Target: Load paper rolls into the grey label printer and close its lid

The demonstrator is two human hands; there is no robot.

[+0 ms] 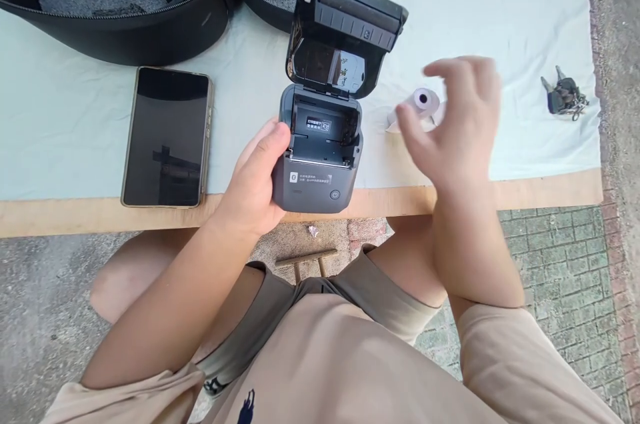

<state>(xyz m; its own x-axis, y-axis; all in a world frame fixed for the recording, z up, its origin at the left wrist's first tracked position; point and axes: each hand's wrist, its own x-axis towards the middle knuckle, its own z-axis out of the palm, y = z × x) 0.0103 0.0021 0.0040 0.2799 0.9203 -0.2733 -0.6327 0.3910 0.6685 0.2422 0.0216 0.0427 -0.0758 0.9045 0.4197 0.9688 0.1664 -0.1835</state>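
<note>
A small dark label printer is gripped at its left side by my left hand, over the table's front edge. Its lid stands raised, and the paper compartment inside shows a small label and no roll. To the right of the printer, a white paper roll lies on the cloth. My right hand, slightly blurred, is just right of the roll with thumb and fingers spread apart and nothing between them.
A phone or small tablet lies to the left on the white cloth. An unzipped black case spans the upper left. Some keys lie at the far right. The wooden table edge runs across in front.
</note>
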